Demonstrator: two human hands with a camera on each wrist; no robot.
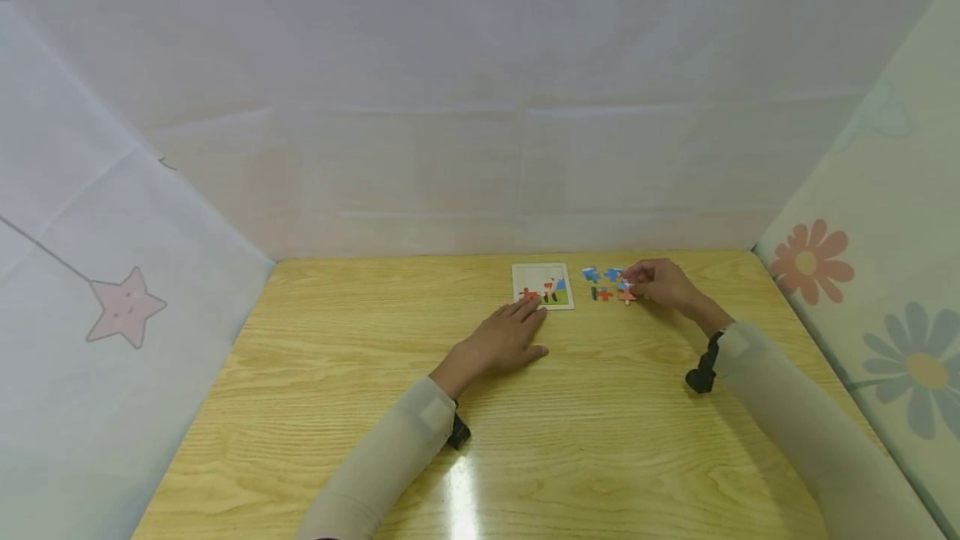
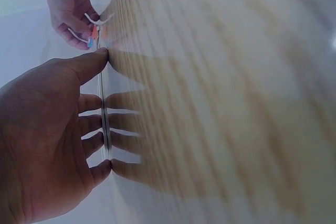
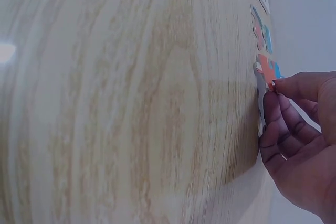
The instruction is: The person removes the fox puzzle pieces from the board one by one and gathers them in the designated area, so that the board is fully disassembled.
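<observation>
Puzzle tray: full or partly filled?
Partly filled. In the head view, colored pieces sit in the lower part of the tray, its upper left looks bare, and loose pieces lie beside it.

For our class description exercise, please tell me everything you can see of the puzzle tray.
The puzzle tray is a pale, thin, squarish board with a raised-looking rim; its material is unclear. It lies flat on the wooden-looking table, left of the loose pieces. Red, green and blue show in its lower part, while its upper left is bare. The left hand's fingertips rest at its near edge.
</observation>
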